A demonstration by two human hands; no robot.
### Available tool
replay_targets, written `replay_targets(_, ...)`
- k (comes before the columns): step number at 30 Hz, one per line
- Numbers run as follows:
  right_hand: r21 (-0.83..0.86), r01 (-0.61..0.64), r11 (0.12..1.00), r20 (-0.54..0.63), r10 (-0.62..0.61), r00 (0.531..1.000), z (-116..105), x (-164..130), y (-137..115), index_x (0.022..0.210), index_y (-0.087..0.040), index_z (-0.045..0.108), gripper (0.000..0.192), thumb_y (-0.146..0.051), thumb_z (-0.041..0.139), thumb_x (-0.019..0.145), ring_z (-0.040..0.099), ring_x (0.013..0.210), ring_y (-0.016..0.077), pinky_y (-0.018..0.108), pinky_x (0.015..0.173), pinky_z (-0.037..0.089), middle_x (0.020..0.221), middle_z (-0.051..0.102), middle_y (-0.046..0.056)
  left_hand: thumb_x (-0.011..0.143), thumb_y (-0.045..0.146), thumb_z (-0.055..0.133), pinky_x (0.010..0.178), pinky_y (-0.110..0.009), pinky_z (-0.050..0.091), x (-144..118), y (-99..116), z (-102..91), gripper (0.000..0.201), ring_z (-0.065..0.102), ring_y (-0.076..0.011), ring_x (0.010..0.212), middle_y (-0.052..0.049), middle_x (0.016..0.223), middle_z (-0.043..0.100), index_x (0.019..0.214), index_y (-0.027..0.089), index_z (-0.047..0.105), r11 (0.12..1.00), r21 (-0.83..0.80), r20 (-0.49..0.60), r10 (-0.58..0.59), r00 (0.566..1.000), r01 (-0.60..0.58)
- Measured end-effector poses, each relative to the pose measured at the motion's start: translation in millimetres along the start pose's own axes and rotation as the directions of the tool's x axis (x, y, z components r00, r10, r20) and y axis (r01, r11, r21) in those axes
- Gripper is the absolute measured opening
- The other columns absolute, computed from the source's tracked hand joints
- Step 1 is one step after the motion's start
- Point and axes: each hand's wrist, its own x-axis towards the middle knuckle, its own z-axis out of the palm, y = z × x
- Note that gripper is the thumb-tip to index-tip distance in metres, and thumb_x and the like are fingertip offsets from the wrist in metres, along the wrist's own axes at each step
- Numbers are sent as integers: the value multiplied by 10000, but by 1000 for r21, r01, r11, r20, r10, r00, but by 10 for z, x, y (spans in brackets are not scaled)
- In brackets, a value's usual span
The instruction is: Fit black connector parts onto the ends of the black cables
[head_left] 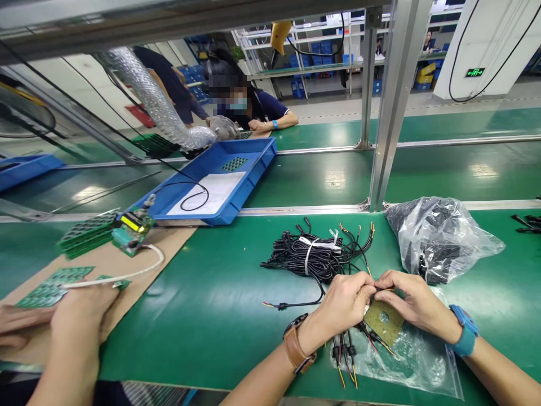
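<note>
My left hand (347, 299) is closed in a pinch, its fingertips almost touching those of my right hand (416, 301), which is pinched too. Between them is a small length of black cable (377, 288) with thin orange wire showing; the fingers hide most of it. Just below lies a yellowish square plate (384, 322) with a round hole, on a clear plastic bag (422, 361). Several cable ends with black grommets (344, 351) and bare coloured wires stick out under my left hand. Behind it rests a bundle of black cables (310, 254) bound by a white tie.
A clear bag of black parts (442, 237) stands at right. A blue tray (253, 186) holds paper and a green board. At left, a co-worker's hands (80, 307) work on cardboard beside green circuit boards (88, 231) and a display device (133, 225). A metal post (386, 107) rises behind.
</note>
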Motion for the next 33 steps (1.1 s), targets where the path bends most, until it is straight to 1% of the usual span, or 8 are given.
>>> replay_targets(2, 9, -29, 1000, 19, 29, 999, -52, -5, -1, 1018, -196, 633, 147, -336, 588, 1020, 701, 812, 183, 283, 716, 553, 921, 730, 64, 939, 148, 519, 585, -228, 415, 22, 28, -30, 109, 593, -126, 603, 2, 701, 655, 878, 175, 604, 999, -42, -10, -22, 1000, 21)
replay_targets(4, 4, -46, 999, 38, 46, 998, -84, -14, -1, 1040, -196, 633, 128, -312, 582, 1019, 701, 821, 185, 286, 721, 554, 936, 732, 69, 911, 148, 557, 583, -227, 419, 35, 42, -52, 61, 588, -128, 612, 1, 711, 652, 879, 174, 602, 997, -65, -10, -34, 999, 34)
replay_targets(8, -5, -41, 999, 20, 41, 999, -69, -19, -5, 1004, -204, 621, 94, -273, 560, 1021, 693, 792, 180, 288, 717, 550, 904, 721, 55, 895, 128, 557, 595, -232, 413, 28, 18, -52, 134, 581, -128, 622, -6, 707, 653, 773, 176, 580, 998, -53, -39, -27, 999, 24)
replay_targets(11, -8, -15, 1000, 1, 15, 1000, -19, -10, -15, 981, -210, 608, 110, -267, 530, 1033, 692, 787, 182, 297, 719, 552, 900, 719, 58, 897, 113, 538, 585, -237, 394, 3, -19, -18, 164, 567, -125, 601, -3, 688, 653, 752, 177, 578, 999, -41, -65, -24, 998, 22)
replay_targets(19, -13, 21, 1000, -6, -21, 1000, 106, -10, 5, 991, -214, 615, 136, -246, 496, 1048, 682, 785, 184, 301, 724, 545, 890, 713, 56, 901, 95, 507, 563, -246, 363, -31, -95, 74, 199, 547, -128, 577, 1, 652, 612, 726, 181, 549, 1000, 18, -40, 3, 999, -2)
replay_targets(23, -8, -26, 1000, 17, 26, 1000, 36, -5, -13, 1014, -204, 625, 122, -246, 513, 1038, 685, 783, 183, 291, 712, 537, 896, 719, 56, 940, 114, 493, 607, -246, 425, -4, -60, 23, 192, 602, -140, 637, -20, 716, 661, 788, 176, 592, 999, 16, -22, 35, 999, -35)
replay_targets(27, 4, -58, 998, -2, 58, 998, -71, -15, -9, 994, -204, 617, 95, -261, 547, 1020, 673, 773, 178, 282, 701, 529, 879, 710, 45, 936, 157, 546, 646, -247, 483, 24, -5, -49, 94, 642, -149, 690, -36, 813, 711, 912, 178, 634, 998, 8, -10, 62, 998, -62)
replay_targets(33, 10, -46, 999, -6, 46, 999, -15, -27, -4, 996, -212, 596, 72, -232, 531, 1022, 677, 785, 178, 287, 711, 533, 895, 705, 47, 952, 145, 501, 610, -249, 461, -18, -66, 13, 190, 637, -145, 641, -43, 745, 708, 828, 172, 642, 994, 50, -87, 97, 991, -93)
